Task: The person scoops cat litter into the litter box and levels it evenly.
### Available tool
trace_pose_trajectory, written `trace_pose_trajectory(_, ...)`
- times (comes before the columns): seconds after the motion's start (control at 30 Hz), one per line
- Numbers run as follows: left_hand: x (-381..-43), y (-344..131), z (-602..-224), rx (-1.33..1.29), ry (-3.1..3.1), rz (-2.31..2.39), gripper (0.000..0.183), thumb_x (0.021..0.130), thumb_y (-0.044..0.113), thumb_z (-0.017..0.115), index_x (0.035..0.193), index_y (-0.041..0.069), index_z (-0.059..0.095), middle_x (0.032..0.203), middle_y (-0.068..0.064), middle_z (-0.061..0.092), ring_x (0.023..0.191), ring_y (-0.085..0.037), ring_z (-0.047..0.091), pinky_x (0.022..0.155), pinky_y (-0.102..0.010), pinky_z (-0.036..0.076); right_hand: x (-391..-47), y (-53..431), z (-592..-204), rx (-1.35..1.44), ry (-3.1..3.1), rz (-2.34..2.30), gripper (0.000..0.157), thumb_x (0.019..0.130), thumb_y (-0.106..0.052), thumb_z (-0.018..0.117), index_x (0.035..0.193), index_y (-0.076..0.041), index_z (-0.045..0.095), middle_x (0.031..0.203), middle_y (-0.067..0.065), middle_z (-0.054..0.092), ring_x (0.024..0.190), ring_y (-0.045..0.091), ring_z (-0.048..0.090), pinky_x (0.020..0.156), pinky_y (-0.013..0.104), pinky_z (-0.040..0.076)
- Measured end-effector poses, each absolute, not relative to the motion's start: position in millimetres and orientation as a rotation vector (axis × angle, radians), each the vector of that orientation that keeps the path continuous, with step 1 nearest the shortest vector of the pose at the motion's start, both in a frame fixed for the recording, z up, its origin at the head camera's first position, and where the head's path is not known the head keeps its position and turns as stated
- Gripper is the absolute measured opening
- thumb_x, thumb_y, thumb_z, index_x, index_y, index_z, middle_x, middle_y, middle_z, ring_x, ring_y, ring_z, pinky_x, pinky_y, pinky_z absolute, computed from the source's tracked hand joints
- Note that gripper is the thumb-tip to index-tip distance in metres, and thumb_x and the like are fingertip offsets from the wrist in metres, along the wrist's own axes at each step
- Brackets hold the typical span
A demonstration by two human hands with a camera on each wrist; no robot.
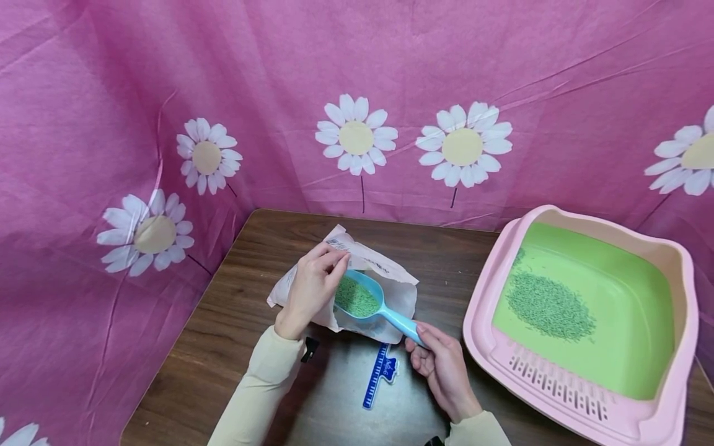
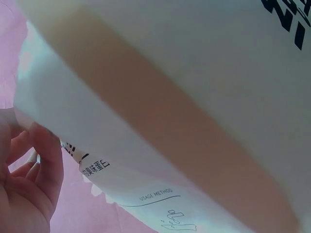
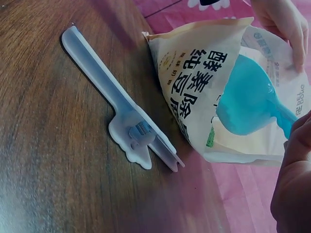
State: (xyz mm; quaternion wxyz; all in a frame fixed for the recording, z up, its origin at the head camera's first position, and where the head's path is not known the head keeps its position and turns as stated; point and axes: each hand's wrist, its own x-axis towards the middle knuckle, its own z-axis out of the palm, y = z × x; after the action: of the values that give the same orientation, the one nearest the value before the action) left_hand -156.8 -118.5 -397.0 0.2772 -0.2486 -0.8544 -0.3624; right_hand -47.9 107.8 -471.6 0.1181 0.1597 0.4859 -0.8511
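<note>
A light blue litter scoop [image 1: 397, 321] heaped with green pellets [image 1: 357, 298] is at the mouth of a white paper bag [image 1: 403, 297]. My right hand [image 1: 443, 365] grips the scoop's handle, its bowl tilting up slightly over the bag opening. With thumb and fingers my left hand [image 1: 313, 279] pinches the upper edge of the bag. In the left wrist view that hand [image 2: 31, 174] is at the bag's rim, and printed paper fills most of the picture. From the right wrist view the scoop's underside [image 3: 245, 94] shows inside the open bag mouth.
A pink litter box [image 1: 478, 310] with a green inside stands on the right, a pile of green pellets [image 1: 549, 306] on its floor. A blue bag sealing clip [image 1: 376, 384] lies on the brown wooden table [image 1: 195, 371] before the bag. Behind hangs a pink flowered curtain [image 1: 268, 74].
</note>
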Motion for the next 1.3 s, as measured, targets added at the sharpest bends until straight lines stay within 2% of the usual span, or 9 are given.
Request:
trace_pose_trajectory(0.7, -156.9, -118.6, -399.2, -0.65, -2.305, -0.956, 0.012, 0.088, 0.008, 0.065, 0.086, 0.006, 0.076, 0.077, -0.001, 0.065, 0.061, -0.007, 0.051, 0.055, -0.018, 0.04, -41.9, 118.9, -465.3, 0.41, 1.432, -2.521, 0.016, 0.098, -0.017, 0.052, 0.103, -0.011, 0.066, 0.068, 0.0, 0.063, 0.049, 0.004, 0.052, 0.047, 0.017, 0.044)
trace_pose_trajectory(0.97, -156.7, -118.8, -400.1, -0.647, -2.304, -0.963, 0.012, 0.088, 0.008, 0.065, 0.087, 0.005, 0.076, 0.077, -0.002, 0.064, 0.06, -0.008, 0.05, 0.055, -0.018, 0.04, -40.0, 126.1, -466.0, 0.266, 1.416, -2.534, 0.023, 0.101, -0.018, 0.048, 0.099, -0.018, 0.071, 0.068, -0.003, 0.064, 0.05, 0.002, 0.054, 0.047, 0.015, 0.045)
trace_pose_trajectory(1.3, -157.1, -118.7, -400.6, -0.652, -2.291, -0.949, 0.01, 0.088, 0.008, 0.066, 0.087, 0.005, 0.076, 0.077, -0.002, 0.064, 0.06, -0.008, 0.05, 0.055, -0.018, 0.04, -39.2, 131.4, -463.4, 0.232, 1.413, -2.544, 0.025, 0.101, -0.017, 0.046, 0.101, -0.019, 0.071, 0.069, -0.003, 0.065, 0.049, 0.002, 0.054, 0.047, 0.015, 0.046)
